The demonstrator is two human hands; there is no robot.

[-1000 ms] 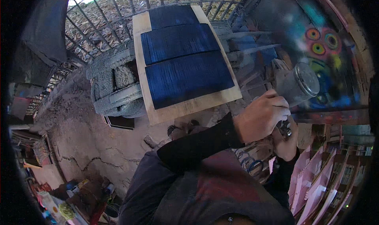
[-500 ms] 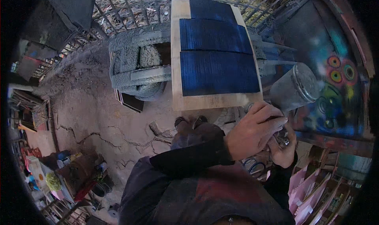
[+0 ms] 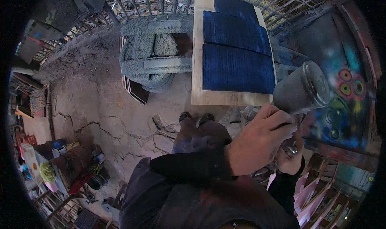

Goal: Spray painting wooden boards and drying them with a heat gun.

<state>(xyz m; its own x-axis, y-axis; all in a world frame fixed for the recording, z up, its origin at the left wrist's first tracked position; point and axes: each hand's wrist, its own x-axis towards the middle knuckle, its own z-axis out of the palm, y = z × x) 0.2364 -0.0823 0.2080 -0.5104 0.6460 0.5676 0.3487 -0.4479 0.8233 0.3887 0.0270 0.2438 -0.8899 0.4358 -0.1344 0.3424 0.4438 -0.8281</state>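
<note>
Blue paint covers three panels (image 3: 236, 48) lying on a pale wooden board (image 3: 198, 60), which rests across a paint-crusted grey stand (image 3: 155, 56) so the work sits raised off the cracked concrete floor (image 3: 100, 116). The person stands just short of the board's near edge, shoes (image 3: 196, 117) visible below it, and holds a spray gun at the board's lower right corner. Its grey metal cup (image 3: 299, 88) is tilted, lid end toward the right and away from the panels, which suggests the nozzle, hidden behind the hands, points down and to the left at the board.

Left hand (image 3: 259, 142), reaching across the body in a black sleeve, is wrapped closed around the gun body just under the cup, fingers curled tight over it. Right hand (image 3: 291, 158) sits lower and is mostly hidden behind the left; its fingers appear curled about the handle where a small metal fitting (image 3: 291, 149) shows, though how firmly cannot be told. Two hands on one tool probably steady the heavy cup.

Beyond the cup, a wall (image 3: 341, 92) carries multicoloured overspray rings. Pink frames (image 3: 309, 197) are stacked at the lower right.
</note>
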